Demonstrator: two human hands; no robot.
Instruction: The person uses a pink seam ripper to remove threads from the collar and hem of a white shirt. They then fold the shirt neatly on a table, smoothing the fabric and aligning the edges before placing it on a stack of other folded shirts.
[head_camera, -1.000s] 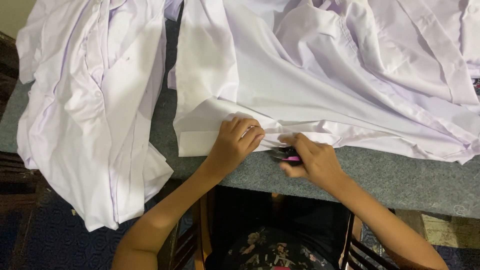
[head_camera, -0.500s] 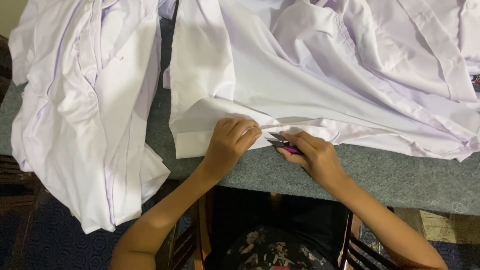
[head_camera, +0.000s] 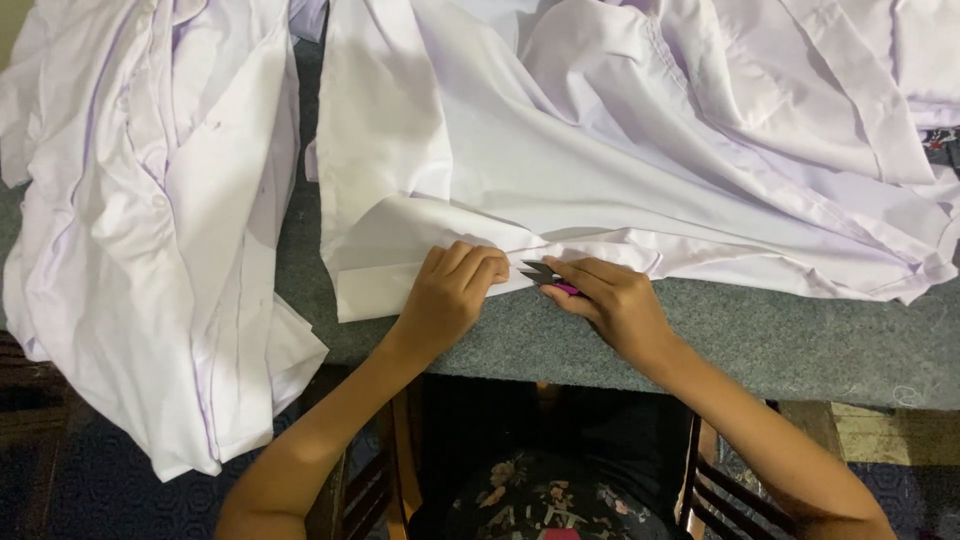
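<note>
The grip of the right hand (head_camera: 612, 305) is closed around a small pair of thread snips (head_camera: 545, 274) with a pink handle, the dark blades pointing left toward the folded hem of a white garment (head_camera: 560, 170). The left hand (head_camera: 452, 297) has its fingers curled down onto that hem, pinching the cloth flat against the grey surface (head_camera: 760, 335), so its grip is narrow and holding fabric. The two hands are just beside each other, the blade tips almost touching the left fingertips.

Compared with a second ago, both hands have slid a little to the left along the hem edge, and the snips now sit nearer the left hand; the garment itself lies much as it did. I judge the work to be moving along the seam bit by bit, with the blades meeting the edge at a fresh spot.

A second pile of white cloth (head_camera: 160, 230) lies well apart to the left, draping over the surface edge toward the floor. No box, bin or basket shows anywhere in view; the cloth rests directly on the surface.
</note>
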